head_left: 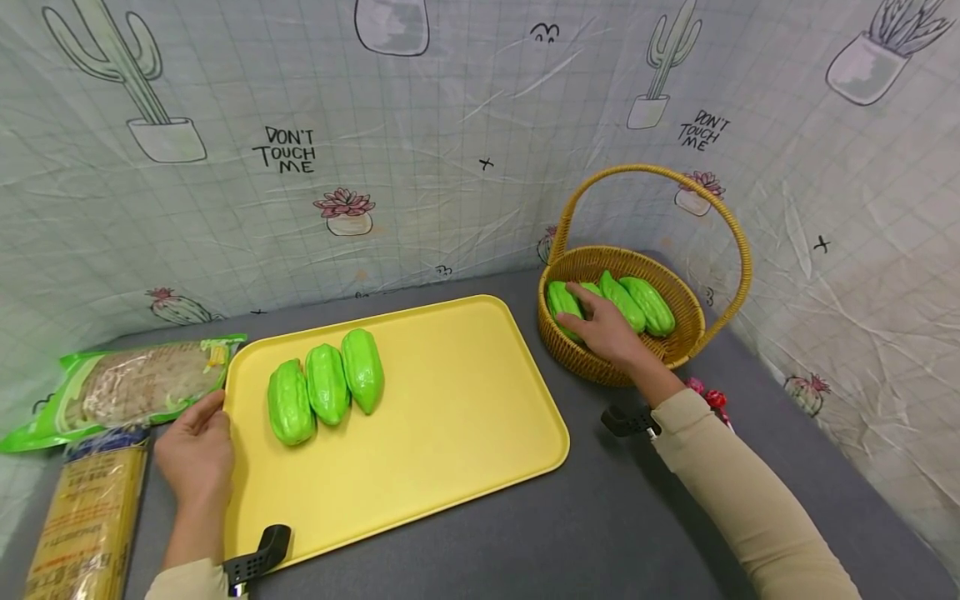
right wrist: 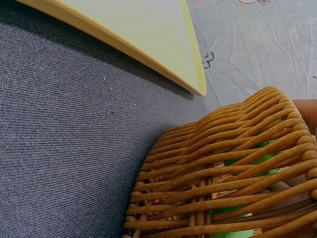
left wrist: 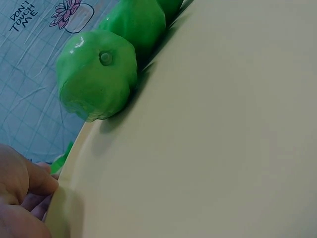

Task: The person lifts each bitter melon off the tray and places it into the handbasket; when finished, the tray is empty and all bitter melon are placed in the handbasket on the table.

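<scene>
On the grey worktop [head_left: 615, 517], right hand [head_left: 606, 332] is reaching into the wicker basket [head_left: 678, 354], fingers [head_left: 581, 293] loosely spread over the leftmost green gourd in the basket [head_left: 561, 302]; whether they have actually closed on it I cannot tell. Other gourds [head_left: 637, 304] lie beside it. Left hand [head_left: 197, 454] steadies the yellow tray [head_left: 457, 417] at its left edge, fingers relaxed, gripping nothing. Three gourds [head_left: 326, 385] already sit side by side on the tray. Looks like mid-transfer, pick phase; next move likely needs a firm wrap round the gourd and a lift clear of the basket handle [head_left: 660, 171]. Backdrop [head_left: 450, 125] reads "DON'T TOUCH ME"; packet [head_left: 123, 387] print unreadable.
</scene>
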`<state>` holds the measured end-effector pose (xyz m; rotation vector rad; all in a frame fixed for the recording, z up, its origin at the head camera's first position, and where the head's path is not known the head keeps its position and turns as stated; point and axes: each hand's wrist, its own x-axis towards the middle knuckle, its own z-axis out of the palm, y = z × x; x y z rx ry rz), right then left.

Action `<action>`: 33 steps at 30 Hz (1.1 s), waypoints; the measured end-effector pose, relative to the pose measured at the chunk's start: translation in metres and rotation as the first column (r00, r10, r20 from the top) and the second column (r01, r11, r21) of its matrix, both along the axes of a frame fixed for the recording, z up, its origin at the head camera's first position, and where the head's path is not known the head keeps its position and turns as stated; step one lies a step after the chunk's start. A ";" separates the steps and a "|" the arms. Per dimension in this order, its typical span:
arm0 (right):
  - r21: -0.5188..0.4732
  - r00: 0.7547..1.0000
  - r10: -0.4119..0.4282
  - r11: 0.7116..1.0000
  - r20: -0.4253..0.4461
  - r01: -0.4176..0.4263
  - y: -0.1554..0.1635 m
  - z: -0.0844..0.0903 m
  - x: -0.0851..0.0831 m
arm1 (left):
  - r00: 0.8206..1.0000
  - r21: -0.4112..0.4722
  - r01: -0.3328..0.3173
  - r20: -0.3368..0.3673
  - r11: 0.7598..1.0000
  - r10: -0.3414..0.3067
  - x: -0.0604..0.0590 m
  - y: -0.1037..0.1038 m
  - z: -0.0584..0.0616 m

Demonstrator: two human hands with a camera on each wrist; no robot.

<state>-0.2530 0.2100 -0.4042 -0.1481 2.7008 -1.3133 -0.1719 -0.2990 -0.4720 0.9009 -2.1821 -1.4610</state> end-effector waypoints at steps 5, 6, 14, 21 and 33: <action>0.006 1.000 0.001 1.000 -0.003 -0.001 0.000 0.000 0.000 | 1.000 -0.001 0.003 0.002 1.000 -0.003 0.000 0.000 0.000; 0.005 1.000 0.002 1.000 -0.003 -0.002 0.000 0.000 0.000 | 1.000 -0.002 0.003 0.003 1.000 -0.003 0.000 0.000 0.000; -0.015 1.000 0.008 1.000 0.010 -0.007 0.001 0.000 0.000 | 1.000 -0.014 0.008 -0.002 1.000 -0.008 -0.001 0.000 -0.002; -0.007 1.000 0.007 1.000 0.006 -0.007 0.000 0.001 0.002 | 1.000 0.004 0.018 -0.009 1.000 -0.018 -0.001 -0.001 -0.003; -0.021 1.000 0.000 1.000 -0.008 -0.001 0.000 0.004 0.006 | 1.000 0.018 0.014 -0.014 1.000 -0.014 -0.001 -0.001 -0.002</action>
